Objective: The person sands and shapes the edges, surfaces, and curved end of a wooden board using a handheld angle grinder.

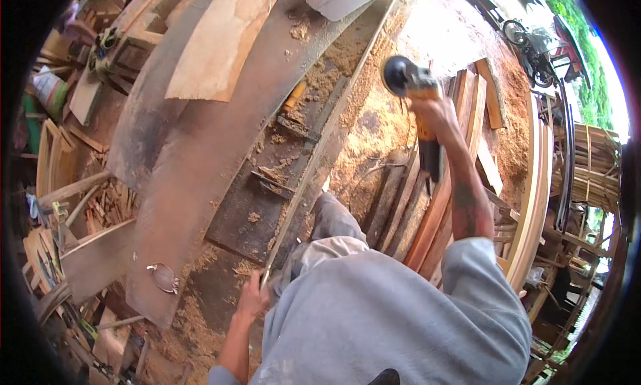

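Observation:
My right hand [434, 114] is wrapped round a yellow-and-black angle grinder [423, 91], raised over the sawdust on the right. Its round black disc [396, 76] points up and to the left, away from any wood. Low in the view, my left hand [251, 298] has its fingers curled at the near end of the workbench's long edge [297, 211]; what lies inside them is hidden. On the bench lie a chisel-like tool with an orange handle [294, 96], dark metal-edged pieces [272, 184] and wood shavings. A long, wide dusty board [207, 164] lies left of these.
A paler board [224, 44] rests on the wide one. Stacked timber beams [441, 218] lie to my right, with sawdust [374, 138] around them. Scrap wood [100, 218] crowds the left side. A motorcycle [534, 58] stands at the far upper right.

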### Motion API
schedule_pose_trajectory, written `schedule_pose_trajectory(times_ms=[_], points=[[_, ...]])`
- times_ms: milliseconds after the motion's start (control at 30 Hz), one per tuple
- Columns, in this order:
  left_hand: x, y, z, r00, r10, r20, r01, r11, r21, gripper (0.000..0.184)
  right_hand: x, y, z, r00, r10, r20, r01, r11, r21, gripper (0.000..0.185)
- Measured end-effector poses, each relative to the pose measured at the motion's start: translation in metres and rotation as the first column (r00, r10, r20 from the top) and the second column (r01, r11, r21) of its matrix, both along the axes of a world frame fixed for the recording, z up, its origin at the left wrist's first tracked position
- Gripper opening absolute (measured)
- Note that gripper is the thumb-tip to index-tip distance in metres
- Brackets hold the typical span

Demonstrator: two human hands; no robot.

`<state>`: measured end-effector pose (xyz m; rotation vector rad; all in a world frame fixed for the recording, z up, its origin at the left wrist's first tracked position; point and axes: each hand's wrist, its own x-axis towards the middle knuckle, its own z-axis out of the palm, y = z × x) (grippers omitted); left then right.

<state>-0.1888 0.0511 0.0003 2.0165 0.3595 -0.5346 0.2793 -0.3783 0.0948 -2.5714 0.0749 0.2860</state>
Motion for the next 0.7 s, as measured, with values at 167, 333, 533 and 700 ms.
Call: schedule_pose_trajectory(times_ms=[167,333,533,700], points=[[0.019,-0.006,0.066,0.995,-0.099,-0.023,0.097,0.992,-0.081,0.022,-0.150,-0.039,-0.004,0.970,-0.242,0.015,0.236,0.958,0.165,0.032],[0.036,-0.023,0.141,0.988,-0.075,-0.137,0.023,0.939,-0.343,0.029,-0.290,-0.010,0.030,0.792,-0.600,-0.114,0.599,0.727,0.336,0.025],[0.054,-0.040,0.246,0.973,-0.161,-0.167,-0.059,0.524,-0.849,0.033,-0.392,-0.031,0.011,0.719,-0.686,-0.112,0.662,0.626,0.413,0.030],[0.071,-0.051,0.308,0.969,-0.186,-0.165,-0.130,0.186,-0.974,0.046,-0.436,-0.026,0.021,0.692,-0.717,-0.077,0.660,0.586,0.471,0.034]])
